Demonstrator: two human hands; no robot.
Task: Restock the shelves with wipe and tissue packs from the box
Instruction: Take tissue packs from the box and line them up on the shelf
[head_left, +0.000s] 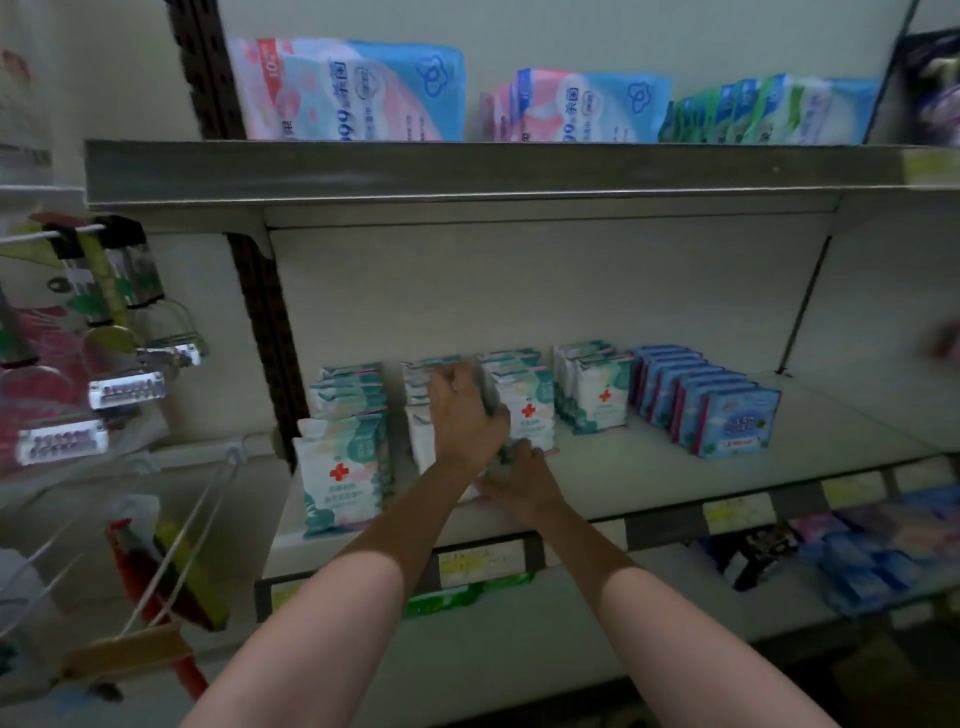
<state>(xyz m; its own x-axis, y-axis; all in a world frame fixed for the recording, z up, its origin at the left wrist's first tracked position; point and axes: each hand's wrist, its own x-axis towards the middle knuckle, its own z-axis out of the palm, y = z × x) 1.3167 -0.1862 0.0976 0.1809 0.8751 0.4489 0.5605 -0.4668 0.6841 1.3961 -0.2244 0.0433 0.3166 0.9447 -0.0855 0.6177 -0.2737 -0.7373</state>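
Rows of white-and-teal wipe packs with a red cross stand on the middle shelf: a left row, a second row behind my hands, a third row and a fourth row. My left hand reaches in over the second row and grips the top of a pack. My right hand holds the bottom of the same pack near the shelf's front edge. The pack is mostly hidden by both hands. The box is out of view.
Blue tissue packs stand in a row to the right. The upper shelf holds large pink, blue and green packs. Hooks with hanging goods jut out at left. More blue packs lie on the lower shelf.
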